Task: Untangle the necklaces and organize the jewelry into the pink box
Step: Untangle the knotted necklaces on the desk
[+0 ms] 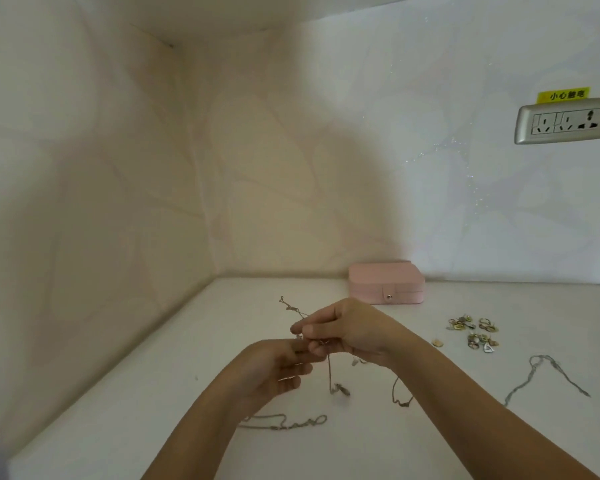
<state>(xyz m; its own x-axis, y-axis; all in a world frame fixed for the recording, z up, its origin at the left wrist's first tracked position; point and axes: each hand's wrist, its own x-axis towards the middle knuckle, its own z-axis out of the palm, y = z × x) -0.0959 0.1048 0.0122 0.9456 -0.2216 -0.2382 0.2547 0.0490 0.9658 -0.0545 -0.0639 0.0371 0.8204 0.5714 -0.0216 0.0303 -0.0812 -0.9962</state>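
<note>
Both hands hold the tangled necklaces [329,370] above the white table [153,393], mid-scene.
Right hand [349,329]: fingers curled together, thumb and forefinger pinching the chain. Left hand [274,370], just nearer: fingers curled on a strand; exact pinch point unclear. Loose ends hang to the table. Pink box [385,284] shut, at far wall. Small jewelry pile [473,336] and a separate necklace [548,374] lie to the right.

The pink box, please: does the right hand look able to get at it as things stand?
Probably yes: the pink box sits closed just beyond the right hand, with bare counter between them. But that hand's grip is pinching the tangled chain, which it would likely have to release first.
</note>
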